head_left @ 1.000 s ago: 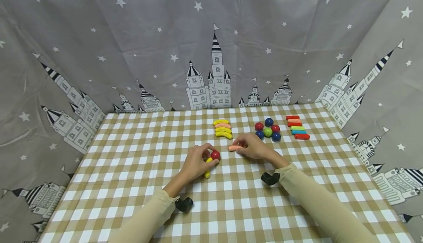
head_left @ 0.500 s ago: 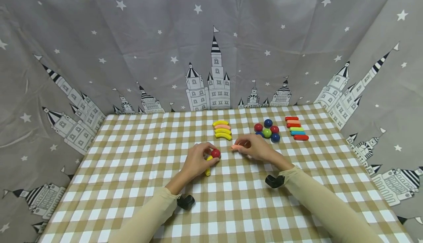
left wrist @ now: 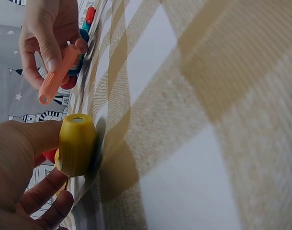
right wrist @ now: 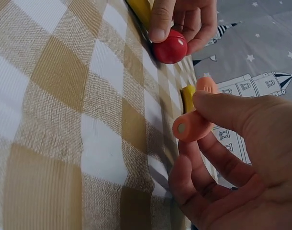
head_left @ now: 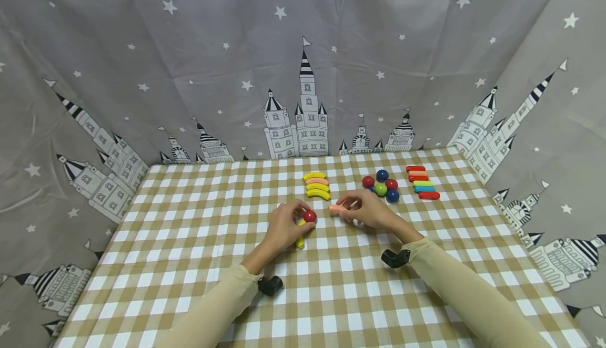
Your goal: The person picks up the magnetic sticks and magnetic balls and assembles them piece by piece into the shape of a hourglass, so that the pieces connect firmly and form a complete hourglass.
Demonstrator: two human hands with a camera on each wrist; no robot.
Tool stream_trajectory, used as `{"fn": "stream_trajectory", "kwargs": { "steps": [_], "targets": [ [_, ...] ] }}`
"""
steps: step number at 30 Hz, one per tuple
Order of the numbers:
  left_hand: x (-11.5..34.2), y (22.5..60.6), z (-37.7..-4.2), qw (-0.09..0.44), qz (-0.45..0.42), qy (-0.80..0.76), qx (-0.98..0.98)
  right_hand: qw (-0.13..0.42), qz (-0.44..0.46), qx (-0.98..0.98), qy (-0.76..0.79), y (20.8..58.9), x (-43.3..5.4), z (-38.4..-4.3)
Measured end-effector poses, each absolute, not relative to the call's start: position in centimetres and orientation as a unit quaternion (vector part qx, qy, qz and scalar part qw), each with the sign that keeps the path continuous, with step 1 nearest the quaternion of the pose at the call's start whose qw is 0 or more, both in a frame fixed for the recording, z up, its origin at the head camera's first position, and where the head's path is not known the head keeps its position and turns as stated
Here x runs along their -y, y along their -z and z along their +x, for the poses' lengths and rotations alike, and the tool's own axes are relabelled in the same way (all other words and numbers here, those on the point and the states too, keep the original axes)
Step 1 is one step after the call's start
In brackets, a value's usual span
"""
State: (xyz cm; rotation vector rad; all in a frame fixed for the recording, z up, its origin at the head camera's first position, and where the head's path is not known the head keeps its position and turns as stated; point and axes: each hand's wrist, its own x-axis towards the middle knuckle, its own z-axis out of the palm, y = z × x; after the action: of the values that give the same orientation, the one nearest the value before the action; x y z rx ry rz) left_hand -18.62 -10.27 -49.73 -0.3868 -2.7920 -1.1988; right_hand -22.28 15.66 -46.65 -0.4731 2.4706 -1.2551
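In the head view my left hand (head_left: 284, 227) pinches a red ball (head_left: 310, 216) between thumb and fingers. A yellow rod (head_left: 300, 243) extends from the ball toward the front edge; in the left wrist view the end of the yellow rod (left wrist: 77, 143) shows a metal disc. To the right, my right hand (head_left: 366, 210) pinches a short, curved peach-coloured rod (head_left: 336, 208), pointing its free end at the red ball. A gap separates rod and ball. The right wrist view shows the thumb across the middle of the peach rod (right wrist: 189, 127), with a metal disc in its near end.
Beyond the hands lie several curved rods (head_left: 317, 194), yellow and peach, in a stack. Behind the right hand sits a cluster of blue, red and green balls (head_left: 381, 189). Farther right is a row of straight coloured rods (head_left: 428, 195). A checked cloth (head_left: 189, 264) covers the table.
My left hand, with the red ball and yellow rod, has shifted slightly away from me and right. The right hand has edged right, still pinching the peach rod.
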Motion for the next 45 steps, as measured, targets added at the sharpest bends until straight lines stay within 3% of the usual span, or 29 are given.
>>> {"fn": "stream_trajectory", "kwargs": {
  "steps": [14,24,45],
  "targets": [
    [10.0,49.7,-18.9,0.040,-0.121,0.401,0.907,0.192,-0.156,-0.858,0.451,47.5,-14.4,-23.1],
    [9.7,49.6,-18.8,0.050,-0.132,0.405,0.903,0.157,-0.219,-0.868,0.418,47.3,-13.3,-23.3],
    [10.4,49.5,-19.2,0.018,-0.170,0.406,0.898,0.162,-0.218,-0.868,0.416,47.5,-12.6,-23.1]
  ]
}}
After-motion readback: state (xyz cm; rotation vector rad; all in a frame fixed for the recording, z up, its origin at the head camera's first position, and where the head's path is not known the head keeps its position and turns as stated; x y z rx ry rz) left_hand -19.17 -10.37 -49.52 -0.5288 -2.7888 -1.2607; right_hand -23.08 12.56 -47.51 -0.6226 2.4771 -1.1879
